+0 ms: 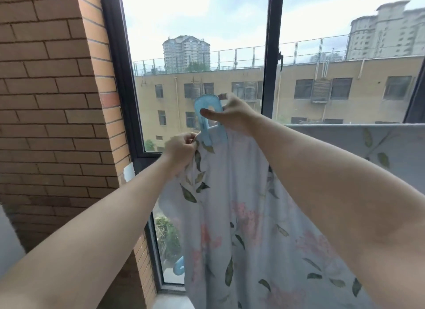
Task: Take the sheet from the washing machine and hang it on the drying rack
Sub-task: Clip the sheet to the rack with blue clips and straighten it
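- One floral sheet (248,216) is hanging lengthwise downward before the window (197,44), its top edge running right along a line at the far side.
- Two blue clips are showing: one large clip (208,122) standing upright on the sheet's top left corner, another clip (179,268) low near the sill.
- The left hand (181,147) is pinching the sheet's corner just left of the large clip.
- The right hand (232,116) is gripping the large clip's upper part, thumb across its front.
- A brick wall (50,101) is standing at left.
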Tool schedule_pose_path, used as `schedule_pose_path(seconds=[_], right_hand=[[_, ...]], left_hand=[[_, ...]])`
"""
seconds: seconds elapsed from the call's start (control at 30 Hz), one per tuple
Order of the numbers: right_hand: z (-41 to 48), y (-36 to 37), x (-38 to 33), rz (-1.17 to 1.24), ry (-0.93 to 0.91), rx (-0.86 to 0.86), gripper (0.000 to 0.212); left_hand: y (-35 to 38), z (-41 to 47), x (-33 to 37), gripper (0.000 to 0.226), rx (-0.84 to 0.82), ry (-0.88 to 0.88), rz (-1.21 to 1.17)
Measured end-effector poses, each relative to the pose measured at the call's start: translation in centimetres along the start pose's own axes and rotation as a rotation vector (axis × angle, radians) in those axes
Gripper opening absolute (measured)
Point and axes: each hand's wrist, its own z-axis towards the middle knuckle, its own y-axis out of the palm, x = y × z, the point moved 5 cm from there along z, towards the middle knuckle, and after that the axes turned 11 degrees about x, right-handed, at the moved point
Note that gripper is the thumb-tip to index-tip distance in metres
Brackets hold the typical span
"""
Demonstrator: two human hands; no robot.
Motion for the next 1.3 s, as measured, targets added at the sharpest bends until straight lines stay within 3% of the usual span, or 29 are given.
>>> schedule_pose_path(seconds=[0.1, 0.13, 0.2, 0.27, 0.43, 0.7, 0.87, 1.2, 1.3], right_hand=[[0.5, -0.4, 0.7, 0.074, 0.061, 0.036, 0.116], [0.7, -0.3, 0.8, 0.062, 0.057, 0.010, 0.106], [0.6, -0.4, 0.8, 0.030, 0.033, -0.038, 0.060], [0.6, -0.6, 0.7, 0.040, 0.006, -0.024, 0.038], [0.5, -0.1, 0.5, 0.089, -0.010, 0.013, 0.057], [0.6, -0.6, -0.8, 0.168, 0.000, -0.041, 0.081], [0.9, -0.6, -0.6, 0.165, 0.005, -0.019, 0.060], [0.9, -0.8, -0.4, 0.193, 0.028, -0.008, 0.084], [1.0, -1.1, -0.1, 0.224, 0.029, 0.001, 0.078]], left_hand=[[0.0, 0.4, -0.2, 0.018, -0.038, 0.038, -0.059], [-0.1, 0.6, -0.4, 0.018, -0.044, 0.071, -0.056], [-0.5, 0.5, -0.5, 0.020, -0.061, 0.112, -0.063], [-0.9, 0.9, -1.2, 0.020, -0.090, 0.070, -0.172], [-2.1, 1.3, -2.2, 0.017, -0.087, -0.095, -0.363], [-3.5, 1.7, -3.0, 0.006, -0.077, -0.194, -0.324], [-4.3, 2.2, -3.6, 0.010, -0.051, -0.173, -0.287], [-4.4, 2.3, -4.0, 0.014, -0.032, -0.167, -0.265], [-4.4, 2.4, -4.2, 0.017, -0.029, -0.177, -0.271]])
